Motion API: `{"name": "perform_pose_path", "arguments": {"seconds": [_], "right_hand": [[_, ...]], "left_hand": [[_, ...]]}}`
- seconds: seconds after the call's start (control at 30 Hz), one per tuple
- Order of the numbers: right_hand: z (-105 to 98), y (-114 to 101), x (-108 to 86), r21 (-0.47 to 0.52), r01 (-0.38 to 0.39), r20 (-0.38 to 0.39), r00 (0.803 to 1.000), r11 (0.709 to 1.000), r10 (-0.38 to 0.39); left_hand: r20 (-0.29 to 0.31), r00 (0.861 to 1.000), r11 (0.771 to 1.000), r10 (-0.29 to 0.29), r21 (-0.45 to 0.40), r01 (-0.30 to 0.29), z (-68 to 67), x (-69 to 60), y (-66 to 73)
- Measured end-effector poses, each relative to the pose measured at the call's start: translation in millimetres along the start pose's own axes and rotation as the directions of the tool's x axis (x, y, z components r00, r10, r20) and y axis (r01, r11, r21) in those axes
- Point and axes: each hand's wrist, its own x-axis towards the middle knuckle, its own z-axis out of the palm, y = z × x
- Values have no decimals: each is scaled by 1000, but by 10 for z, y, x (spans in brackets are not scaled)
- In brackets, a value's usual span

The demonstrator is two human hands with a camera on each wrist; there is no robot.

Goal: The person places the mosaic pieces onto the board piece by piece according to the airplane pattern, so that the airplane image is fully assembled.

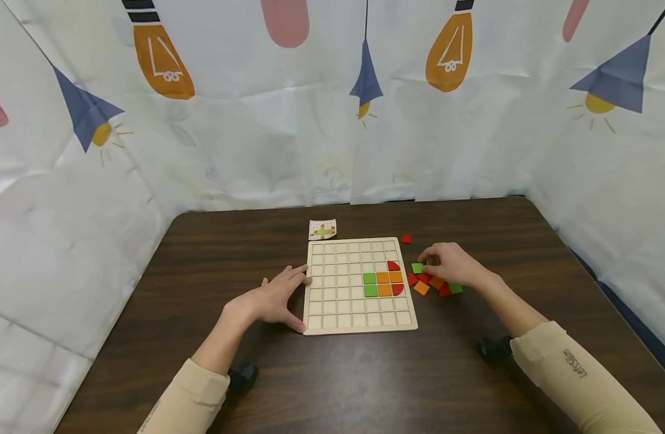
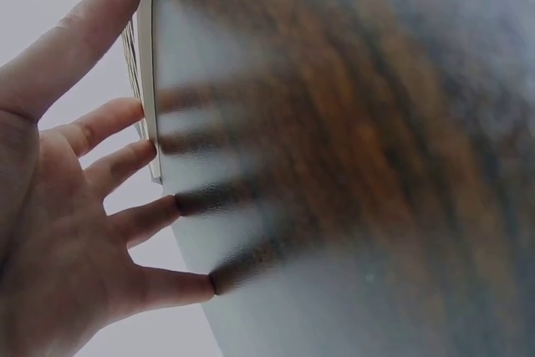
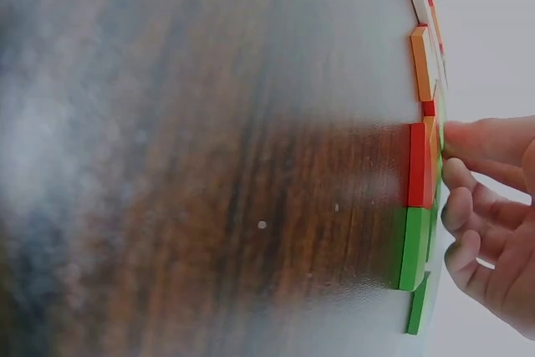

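A pale wooden grid board (image 1: 343,306) lies flat with green (image 1: 370,278), orange (image 1: 383,277) and red (image 1: 393,266) pieces in cells on its right side. My left hand (image 1: 274,299) rests at the board's left edge, fingers spread, thumb at the near corner; the left wrist view shows this hand (image 2: 84,198) beside the board's rim (image 2: 147,48). Right of the board, my right hand (image 1: 454,265) pinches a green square tile (image 1: 417,267) at the loose pieces. Thumb and forefinger of that hand (image 3: 497,206) come together in the right wrist view, where the tile is mostly hidden.
Loose orange (image 1: 421,288), red (image 1: 445,290) and green (image 1: 455,289) pieces lie under and near my right hand. One red piece (image 1: 406,239) is apart by the board's far right corner. A small pattern card (image 1: 322,229) lies behind the board on the dark table (image 1: 229,241).
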Motion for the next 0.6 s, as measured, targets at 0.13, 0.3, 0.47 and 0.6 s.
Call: {"name": "perform_pose_path", "arguments": {"seconds": [0.13,0.3,0.47,0.6], "right_hand": [[1,14,31,13,11,-10,1000,1000,-10],[21,4,50,6,10,-31,999,1000,-10],[22,-2,63,-25,4,-26,1000,1000,-4],[9,-9,64,-46,15,-2,1000,999,-16]], "left_hand": [[-1,1000,1000,0,-4,0,-14,-3,2],[1,1000,1000,-10,-5,10,-21,-7,9],[6,1000,1000,-15,-7,15,-32,0,17],[7,1000,1000,-14,-23,14,-23,-4,13]]}}
